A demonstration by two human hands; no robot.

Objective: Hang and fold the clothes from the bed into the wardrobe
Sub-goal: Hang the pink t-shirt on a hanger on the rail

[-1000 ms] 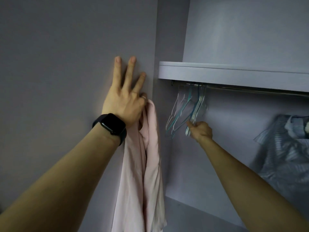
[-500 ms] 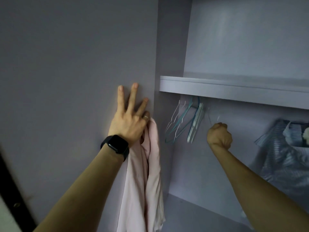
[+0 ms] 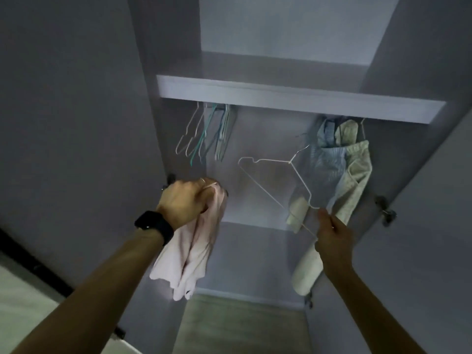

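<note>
Left hand (image 3: 185, 200) fingers bunched tight around a pink shirt (image 3: 190, 249) dangling below them; right hand (image 3: 332, 235) fingers pinching a white hanger (image 3: 278, 175) sticking up above them.

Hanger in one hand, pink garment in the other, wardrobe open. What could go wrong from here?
1. The right hand pinches the wire hanger by one lower corner only, so it may swing. Its hook lies close to the hung clothes and could snag them.
2. The left hand grips the pink garment in a bunch; finding the neck opening may be fiddly, and the cloth could slip.
</note>
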